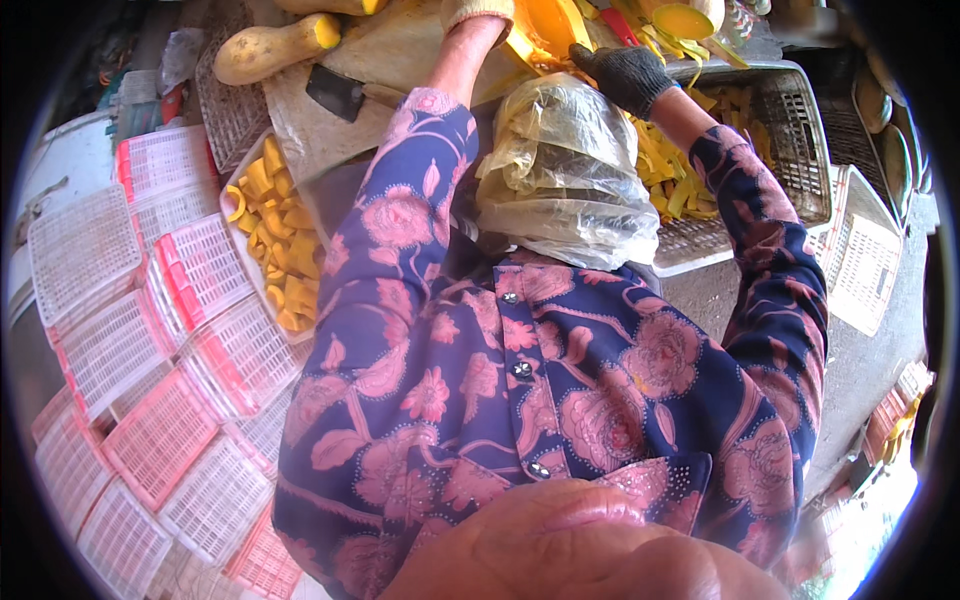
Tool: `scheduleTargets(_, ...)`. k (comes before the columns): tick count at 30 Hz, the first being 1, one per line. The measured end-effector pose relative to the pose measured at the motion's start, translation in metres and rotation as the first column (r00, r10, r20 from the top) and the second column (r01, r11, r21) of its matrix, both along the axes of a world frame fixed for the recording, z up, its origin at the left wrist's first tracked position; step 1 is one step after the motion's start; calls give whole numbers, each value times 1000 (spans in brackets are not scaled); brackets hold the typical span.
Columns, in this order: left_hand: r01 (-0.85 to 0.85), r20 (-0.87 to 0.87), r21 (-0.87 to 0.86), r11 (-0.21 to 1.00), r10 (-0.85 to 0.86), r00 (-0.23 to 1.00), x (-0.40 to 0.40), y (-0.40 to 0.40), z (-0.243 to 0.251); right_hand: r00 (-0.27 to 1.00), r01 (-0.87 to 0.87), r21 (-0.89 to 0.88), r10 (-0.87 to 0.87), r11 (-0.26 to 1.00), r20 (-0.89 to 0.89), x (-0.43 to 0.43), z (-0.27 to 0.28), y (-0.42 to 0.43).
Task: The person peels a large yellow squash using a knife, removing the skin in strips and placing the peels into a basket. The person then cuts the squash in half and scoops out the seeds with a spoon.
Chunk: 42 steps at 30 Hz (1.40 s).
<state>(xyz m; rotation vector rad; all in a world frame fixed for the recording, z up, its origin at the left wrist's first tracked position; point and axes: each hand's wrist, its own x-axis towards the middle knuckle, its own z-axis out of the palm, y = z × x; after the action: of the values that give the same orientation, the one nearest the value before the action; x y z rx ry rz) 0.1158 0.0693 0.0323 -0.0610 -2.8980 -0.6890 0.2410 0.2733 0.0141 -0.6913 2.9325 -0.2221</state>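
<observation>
At the top edge, a cut orange pumpkin (555,31) shows its hollow and stringy flesh. My right hand (626,76), in a dark knit glove, touches its near right edge with the fingertips; whether it holds a tool is hidden. My left hand (478,10), in a cream glove, is left of the pumpkin, its fingers cut off by the picture's rim. Right of the pumpkin lies a red-handled tool (619,27) among peels. A dark-bladed cleaver (335,92) rests on the work surface (289,112) to the left. A crumpled clear plastic bag (566,172) covers my lap.
A whole yellow squash (266,54) with a cut end lies at upper left. Squash chunks (281,240) fill a crate at my left. On my right, a dirty plastic crate (802,142) holds peels. Stacked white and red crates (161,420) crowd the far left.
</observation>
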Motion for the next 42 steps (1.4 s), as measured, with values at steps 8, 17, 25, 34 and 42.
scheduleTargets(8, 5, 3, -21, 1000, -5, 1000, 1, 2, 2, 991, 132, 37, -132, 991, -19, 31, 21, 62)
scheduleTargets(17, 30, -5, -42, 999, -30, 1000, 7, 14, 10, 978, 156, -147, -174, 977, -112, -50, -1, -26)
scheduleTargets(25, 17, 7, -38, 999, -17, 1000, 8, 14, 13, 999, 23, -5, -23, 1000, -24, -49, -5, -26)
scheduleTargets(34, 28, 1, -48, 998, -28, 1000, 10, 13, 14, 976, -71, 276, 10, 959, 217, 18, 15, 1)
scheduleTargets(42, 32, 6, -63, 997, -32, 999, 8, 11, 15, 965, 263, 139, -256, 955, -65, 32, 10, 74)
